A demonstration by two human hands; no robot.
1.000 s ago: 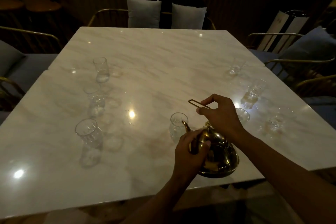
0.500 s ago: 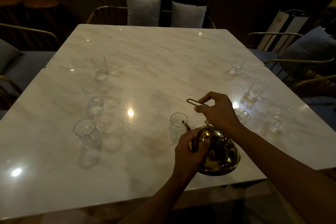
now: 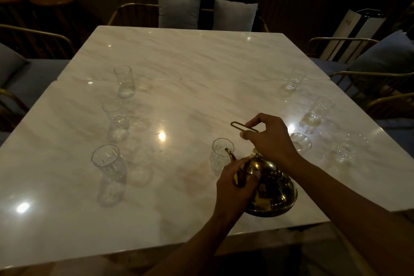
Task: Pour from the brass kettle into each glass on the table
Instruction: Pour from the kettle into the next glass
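My right hand (image 3: 267, 139) pinches the kettle handle (image 3: 244, 127); my left hand (image 3: 237, 182) grips the brass kettle (image 3: 272, 188), spout (image 3: 230, 154) touching the nearest glass (image 3: 220, 155).

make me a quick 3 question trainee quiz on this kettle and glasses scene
1. True or false: the brass kettle is tilted, its spout over the nearest glass.
2. Which hand holds the wire handle? A) left B) right
3. How many glasses stand in the row at the table's left side?

Key
1. True; the spout tip sits at that glass's rim.
2. B; the right hand pinches it, the left hand steadies the kettle's body.
3. Three.
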